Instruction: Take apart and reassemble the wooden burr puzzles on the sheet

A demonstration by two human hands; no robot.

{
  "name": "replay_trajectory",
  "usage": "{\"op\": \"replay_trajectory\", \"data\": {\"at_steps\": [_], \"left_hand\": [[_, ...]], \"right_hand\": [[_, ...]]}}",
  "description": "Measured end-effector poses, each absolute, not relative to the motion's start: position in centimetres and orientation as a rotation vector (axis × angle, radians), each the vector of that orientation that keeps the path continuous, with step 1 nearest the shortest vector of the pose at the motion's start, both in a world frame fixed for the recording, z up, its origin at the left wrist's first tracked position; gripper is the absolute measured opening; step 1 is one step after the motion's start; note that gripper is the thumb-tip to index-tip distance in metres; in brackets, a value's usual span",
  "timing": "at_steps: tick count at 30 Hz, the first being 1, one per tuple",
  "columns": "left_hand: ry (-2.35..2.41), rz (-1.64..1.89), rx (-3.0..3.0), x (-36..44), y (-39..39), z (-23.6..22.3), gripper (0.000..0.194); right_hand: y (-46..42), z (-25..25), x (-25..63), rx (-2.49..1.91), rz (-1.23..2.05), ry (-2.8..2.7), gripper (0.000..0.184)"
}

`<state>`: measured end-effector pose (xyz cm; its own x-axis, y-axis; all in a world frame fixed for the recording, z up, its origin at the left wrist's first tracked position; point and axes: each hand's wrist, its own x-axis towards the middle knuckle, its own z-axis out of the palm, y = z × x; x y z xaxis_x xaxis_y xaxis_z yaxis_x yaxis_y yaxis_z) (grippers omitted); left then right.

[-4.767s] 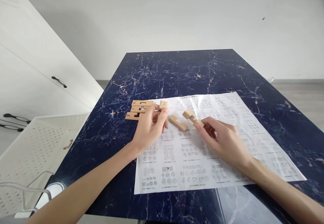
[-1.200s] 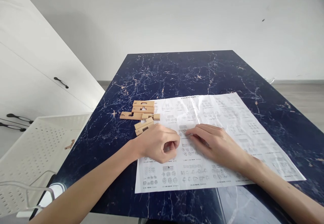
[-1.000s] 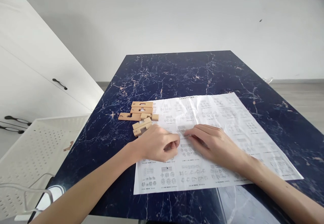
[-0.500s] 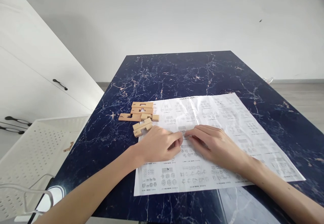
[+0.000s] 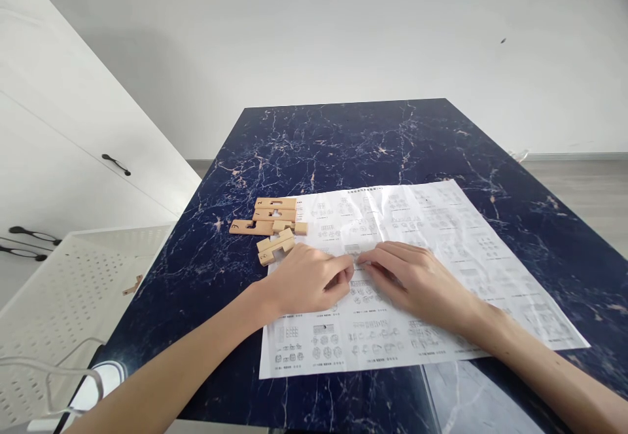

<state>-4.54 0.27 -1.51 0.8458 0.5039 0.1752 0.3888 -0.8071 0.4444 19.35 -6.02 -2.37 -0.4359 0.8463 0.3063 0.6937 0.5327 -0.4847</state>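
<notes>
A large white instruction sheet (image 5: 373, 339), printed with small diagrams, lies creased on the table beneath both hands. My left hand (image 5: 311, 277) rests on the sheet with its fingers curled in, nothing visible in them. Close by on its right, my right hand (image 5: 412, 277) lies palm down, fingers loosely bent and thumb apart, fingertips touching the paper. The two hands do not touch. Beyond my left hand is a notched wooden puzzle piece (image 5: 267, 251). Flat numbered wooden pieces (image 5: 269, 214) lie side by side at the sheet's left edge, with a small wooden block (image 5: 297, 228) by them.
The table (image 5: 333, 139) has a dark blue marbled top. At left stands a white perforated surface (image 5: 83, 270) with a small wooden piece (image 5: 132, 285) and white cables (image 5: 53, 362). A white cabinet (image 5: 73, 113) with black handles is behind it.
</notes>
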Motion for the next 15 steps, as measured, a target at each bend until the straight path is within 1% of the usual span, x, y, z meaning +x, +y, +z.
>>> {"op": "replay_trajectory", "data": {"at_steps": [9,11,13,15], "left_hand": [[0.601,0.492,2.679,-4.6,0.1,-2.0,0.016],[0.515,0.629,2.747,-4.7,0.2,-2.0,0.017],[0.41,0.848,2.782,-4.9,0.8,-1.5,0.017],[0.39,1.045,2.704,-5.4,2.0,-0.5,0.017]], "right_hand": [[-6.0,-2.5,19.3,-1.241,0.398,-2.258,0.022],[-6.0,-2.5,19.3,-1.24,0.402,-2.246,0.022],[-5.9,-2.6,19.3,-1.24,0.413,-2.235,0.022],[-5.9,-2.6,19.3,-1.241,0.423,-2.226,0.022]]}}
